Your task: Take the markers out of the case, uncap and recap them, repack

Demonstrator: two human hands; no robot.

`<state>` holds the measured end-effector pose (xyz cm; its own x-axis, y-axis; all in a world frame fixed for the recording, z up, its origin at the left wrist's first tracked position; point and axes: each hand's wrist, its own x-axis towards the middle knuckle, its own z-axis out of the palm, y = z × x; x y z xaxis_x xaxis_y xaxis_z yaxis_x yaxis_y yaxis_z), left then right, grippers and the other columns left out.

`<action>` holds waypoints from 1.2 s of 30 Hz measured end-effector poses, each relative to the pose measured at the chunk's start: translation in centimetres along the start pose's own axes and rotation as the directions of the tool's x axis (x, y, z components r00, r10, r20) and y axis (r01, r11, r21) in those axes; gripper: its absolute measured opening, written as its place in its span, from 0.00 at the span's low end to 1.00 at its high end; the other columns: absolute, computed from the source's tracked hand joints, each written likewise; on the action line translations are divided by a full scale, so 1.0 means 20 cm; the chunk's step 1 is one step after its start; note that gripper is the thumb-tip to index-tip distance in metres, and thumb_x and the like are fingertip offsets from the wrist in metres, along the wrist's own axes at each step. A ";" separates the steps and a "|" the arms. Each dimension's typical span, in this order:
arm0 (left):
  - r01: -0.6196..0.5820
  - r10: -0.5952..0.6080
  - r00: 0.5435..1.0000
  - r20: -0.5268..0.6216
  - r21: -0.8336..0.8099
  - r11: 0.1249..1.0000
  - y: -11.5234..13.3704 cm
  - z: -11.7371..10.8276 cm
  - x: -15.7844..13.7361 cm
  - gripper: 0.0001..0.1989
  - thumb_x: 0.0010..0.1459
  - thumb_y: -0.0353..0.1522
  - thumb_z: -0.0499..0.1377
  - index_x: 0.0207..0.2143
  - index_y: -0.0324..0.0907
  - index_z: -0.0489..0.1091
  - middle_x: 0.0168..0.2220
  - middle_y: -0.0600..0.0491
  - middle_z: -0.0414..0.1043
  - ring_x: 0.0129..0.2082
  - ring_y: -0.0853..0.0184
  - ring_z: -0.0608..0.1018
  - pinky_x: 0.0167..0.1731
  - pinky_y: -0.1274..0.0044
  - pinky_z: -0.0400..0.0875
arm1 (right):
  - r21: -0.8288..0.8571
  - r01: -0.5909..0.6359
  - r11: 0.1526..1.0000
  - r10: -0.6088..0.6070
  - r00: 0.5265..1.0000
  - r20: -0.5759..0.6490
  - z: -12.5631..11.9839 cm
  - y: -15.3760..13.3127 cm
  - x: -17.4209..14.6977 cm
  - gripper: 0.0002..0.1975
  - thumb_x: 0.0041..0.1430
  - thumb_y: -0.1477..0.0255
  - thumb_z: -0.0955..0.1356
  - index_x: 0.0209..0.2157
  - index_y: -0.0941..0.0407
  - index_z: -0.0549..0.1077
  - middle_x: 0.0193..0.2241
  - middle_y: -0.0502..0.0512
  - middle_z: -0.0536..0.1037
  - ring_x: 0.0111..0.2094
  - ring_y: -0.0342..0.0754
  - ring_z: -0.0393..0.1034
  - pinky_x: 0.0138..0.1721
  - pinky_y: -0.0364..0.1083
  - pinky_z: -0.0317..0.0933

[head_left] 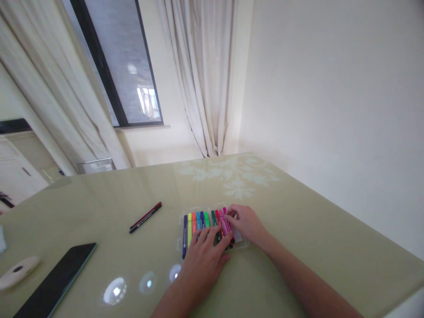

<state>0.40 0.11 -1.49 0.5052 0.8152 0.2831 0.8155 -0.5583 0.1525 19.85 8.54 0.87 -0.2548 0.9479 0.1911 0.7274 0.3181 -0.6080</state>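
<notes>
A clear plastic case (244, 244) lies on the table with a row of coloured markers in it, from a dark purple marker (185, 236) at the left, past a yellow marker (190, 227), to pink ones at the right. My left hand (205, 251) rests palm down over the lower part of the row, its fingers stretched across the markers and hiding several of them. At the right end, my right hand (245, 221) has thumb and forefinger pinched at the upper part of a pink marker (223, 218). The fingers partly cover that marker.
Two slim pens, one red and one black (145, 218), lie side by side left of the case. A dark tablet or phone (58, 280) and a pale oval object (20, 273) lie at the lower left. Behind the glossy table (159, 185) are curtains (208, 75); a wall borders its right.
</notes>
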 end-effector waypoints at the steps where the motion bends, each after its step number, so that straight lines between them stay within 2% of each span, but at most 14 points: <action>1: -0.004 0.004 1.000 -0.001 0.003 1.000 0.00 0.00 0.00 0.25 0.68 0.40 0.59 0.66 0.61 0.61 0.64 0.53 0.67 0.62 0.55 0.69 0.61 0.56 0.65 | 0.003 0.018 1.000 -0.018 1.000 -0.001 0.00 0.01 0.00 0.05 0.61 0.72 0.70 0.34 0.54 0.80 0.32 0.54 0.84 0.33 0.48 0.77 0.37 0.44 0.64; 9: -0.075 0.076 0.997 -0.029 0.025 0.997 0.00 0.01 0.00 0.22 0.70 0.35 0.56 0.65 0.57 0.64 0.65 0.53 0.67 0.62 0.56 0.69 0.61 0.58 0.63 | 0.061 0.032 0.998 -0.032 0.999 0.003 -0.01 0.02 0.00 0.06 0.60 0.70 0.70 0.36 0.54 0.81 0.31 0.53 0.84 0.30 0.48 0.74 0.34 0.45 0.63; 16: -0.051 0.051 0.999 -0.009 -0.004 0.999 0.02 0.02 0.00 0.26 0.67 0.26 0.53 0.63 0.58 0.66 0.65 0.53 0.67 0.62 0.55 0.69 0.61 0.58 0.64 | 0.098 0.023 0.995 -0.024 1.000 0.015 0.01 0.04 0.01 0.09 0.56 0.71 0.71 0.22 0.54 0.78 0.21 0.51 0.79 0.25 0.47 0.69 0.30 0.45 0.58; 19: -0.036 0.036 0.999 0.006 -0.053 0.998 0.01 -0.01 0.01 0.25 0.68 0.28 0.54 0.63 0.57 0.66 0.65 0.54 0.68 0.62 0.55 0.70 0.62 0.57 0.64 | 0.130 0.021 0.991 -0.021 1.000 -0.003 0.02 0.05 0.01 0.09 0.56 0.70 0.71 0.23 0.55 0.78 0.22 0.51 0.79 0.25 0.47 0.69 0.30 0.45 0.58; 23: -0.043 0.046 0.999 0.013 -0.181 0.983 -0.07 -0.10 0.00 0.24 0.72 0.34 0.52 0.68 0.55 0.59 0.67 0.53 0.66 0.64 0.60 0.69 0.64 0.61 0.64 | 0.173 0.035 0.984 -0.036 0.999 0.006 -0.01 0.04 0.00 0.09 0.58 0.69 0.70 0.26 0.56 0.79 0.24 0.52 0.79 0.27 0.47 0.69 0.31 0.44 0.58; 26: -0.036 0.034 0.999 -0.015 -0.219 0.975 -0.10 -0.15 0.00 0.25 0.74 0.35 0.49 0.70 0.54 0.55 0.69 0.54 0.62 0.67 0.62 0.65 0.66 0.62 0.62 | 0.176 0.038 0.984 -0.035 0.999 -0.018 -0.03 0.03 0.00 0.08 0.58 0.68 0.70 0.29 0.56 0.79 0.24 0.52 0.79 0.27 0.47 0.69 0.31 0.44 0.58; 30: -0.107 0.115 0.993 0.022 -0.232 0.967 -0.04 -0.13 0.01 0.23 0.71 0.37 0.54 0.67 0.56 0.62 0.67 0.56 0.67 0.66 0.61 0.67 0.66 0.61 0.62 | 0.179 0.029 0.983 -0.042 0.997 0.072 -0.04 0.02 0.00 0.02 0.53 0.71 0.72 0.28 0.55 0.80 0.25 0.51 0.79 0.27 0.46 0.67 0.31 0.44 0.58; 33: -0.078 0.090 0.995 0.040 -0.235 0.969 0.03 -0.11 0.01 0.18 0.70 0.37 0.56 0.60 0.56 0.70 0.62 0.56 0.73 0.62 0.61 0.72 0.63 0.61 0.65 | 0.165 0.026 0.986 -0.043 0.994 0.100 -0.04 0.01 0.00 0.03 0.52 0.74 0.72 0.26 0.54 0.79 0.25 0.50 0.79 0.28 0.47 0.67 0.33 0.44 0.59; 36: -0.084 0.094 0.995 0.028 -0.256 0.963 0.04 -0.10 0.01 0.18 0.70 0.38 0.55 0.61 0.56 0.70 0.61 0.56 0.74 0.62 0.61 0.73 0.63 0.61 0.65 | 0.174 0.021 0.985 -0.038 0.995 0.092 -0.03 0.02 -0.01 0.03 0.52 0.75 0.71 0.27 0.54 0.79 0.26 0.50 0.79 0.29 0.47 0.68 0.34 0.44 0.60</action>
<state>0.66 -0.48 0.64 0.5871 0.7633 0.2697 0.6707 -0.6452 0.3660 20.50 8.53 1.08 -0.3394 0.9298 0.1426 0.5998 0.3306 -0.7286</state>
